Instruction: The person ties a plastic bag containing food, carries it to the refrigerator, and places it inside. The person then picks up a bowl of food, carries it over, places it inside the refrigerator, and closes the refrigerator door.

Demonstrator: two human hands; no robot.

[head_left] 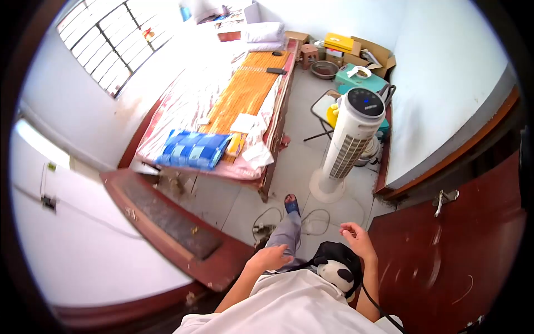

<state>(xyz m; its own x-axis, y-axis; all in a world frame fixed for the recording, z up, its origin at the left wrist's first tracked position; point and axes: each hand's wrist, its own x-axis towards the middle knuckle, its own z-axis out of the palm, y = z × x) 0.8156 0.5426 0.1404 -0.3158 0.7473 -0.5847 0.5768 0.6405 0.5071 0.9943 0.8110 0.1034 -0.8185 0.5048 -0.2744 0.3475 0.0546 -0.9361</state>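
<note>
My left hand [271, 258] hangs in front of my shirt with its fingers loosely stretched out, holding nothing. To the right, my right hand [359, 240] is raised over the floor, its fingers slightly bent and apart, also without anything in it. Between my forearms a black bag with a panda face [337, 274] hangs against my white shirt [300, 303], and its dark strap passes near my right forearm. Nearest to my right hand is the brown door [445, 245] with a metal handle [443, 202].
Ahead stands a white tower fan [351, 139], with a cable [317, 225] on the tiles. A bed [183, 106] bears a blue checked pillow [194, 149]. Beside the fan is a folding stool [324, 107]. Cardboard boxes [378, 53] fill the far corner. A brown cabinet [172, 222] juts in at left.
</note>
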